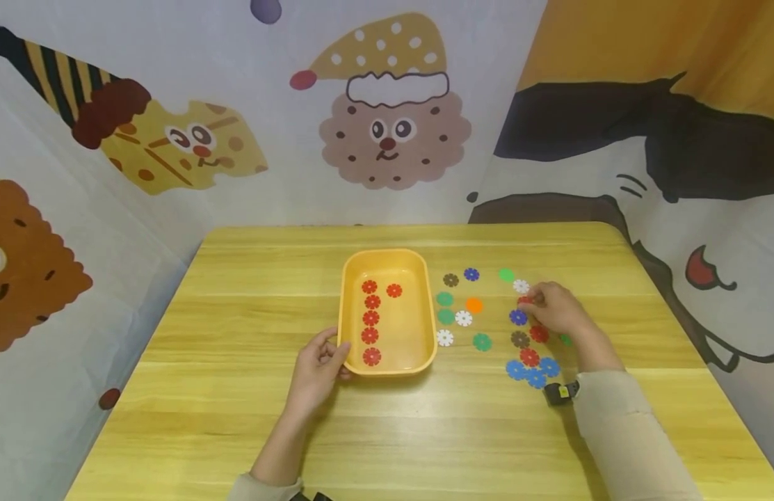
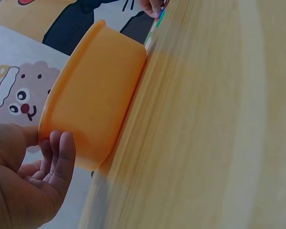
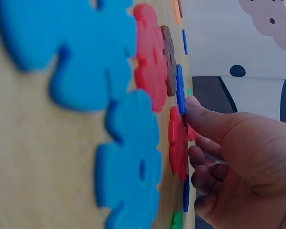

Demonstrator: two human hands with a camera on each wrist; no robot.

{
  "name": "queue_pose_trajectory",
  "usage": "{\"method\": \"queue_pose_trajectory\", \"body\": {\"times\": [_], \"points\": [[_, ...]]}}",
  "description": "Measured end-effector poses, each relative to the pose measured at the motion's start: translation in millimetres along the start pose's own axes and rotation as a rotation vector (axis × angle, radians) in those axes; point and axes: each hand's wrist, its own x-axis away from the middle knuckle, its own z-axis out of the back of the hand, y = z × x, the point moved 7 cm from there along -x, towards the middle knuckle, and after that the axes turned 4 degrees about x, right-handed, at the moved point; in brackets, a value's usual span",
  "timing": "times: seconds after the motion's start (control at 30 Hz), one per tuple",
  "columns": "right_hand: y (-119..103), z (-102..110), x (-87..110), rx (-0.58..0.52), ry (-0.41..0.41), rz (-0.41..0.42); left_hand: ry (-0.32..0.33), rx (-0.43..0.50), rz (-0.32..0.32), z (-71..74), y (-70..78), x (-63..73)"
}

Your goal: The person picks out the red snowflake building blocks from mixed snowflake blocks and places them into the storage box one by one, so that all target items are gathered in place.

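Observation:
A yellow-orange plastic tray (image 1: 387, 261) stands on the table, with several red notched flower discs (image 1: 371, 318) in a column and another red disc (image 1: 394, 290) beside it. My left hand (image 1: 318, 365) grips the tray's near left corner, thumb over the rim and fingers against the outer wall (image 2: 95, 90). At the right, my right hand (image 1: 558, 309) has its thumb and fingertips at a red disc (image 3: 190, 132), pinching it low over the table. A dark blue disc (image 1: 518, 317) lies just below those fingertips, and a red disc (image 1: 539, 334) is under the hand.
Between tray and right hand lie scattered discs: green (image 1: 482, 342), white (image 1: 464, 318), orange (image 1: 474, 305), brown (image 1: 450, 280) and dark blue (image 1: 471, 274). Light blue discs (image 1: 536, 378) cluster near the right wrist. A printed cloth (image 1: 396, 209) hangs behind the table (image 1: 249, 278).

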Motion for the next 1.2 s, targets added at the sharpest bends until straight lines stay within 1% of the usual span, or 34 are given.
{"method": "queue_pose_trajectory", "body": {"times": [0.13,0.23,0.63,0.7,0.8,0.93,1.03,1.2], "points": [[0,0,1.1,-0.037,-0.008,-0.012,-0.002,-0.002,-0.004,0.4,-0.3,0.5],[1,0,2.2,-0.044,-0.009,-0.016,-0.005,0.001,-0.007,0.5,0.3,1.0],[-4,5,5.5,-0.008,-0.002,0.026,-0.009,0.009,-0.003,1.0,1.2,1.6],[-5,5,5.0,0.000,0.011,0.039,-0.009,0.011,0.000,1.0,0.9,1.5],[-10,7,5.2,0.003,0.040,0.068,-0.007,0.009,0.001,0.5,1.0,1.0],[-18,8,4.6,-0.011,0.071,0.085,-0.005,0.006,0.000,-0.2,0.9,0.7],[-24,6,3.2,-0.036,0.077,0.084,-0.008,0.003,0.001,-0.6,0.4,0.8],[-38,0,-1.0,-0.058,0.089,0.111,-0.005,0.012,0.000,0.0,0.6,1.2]]}}
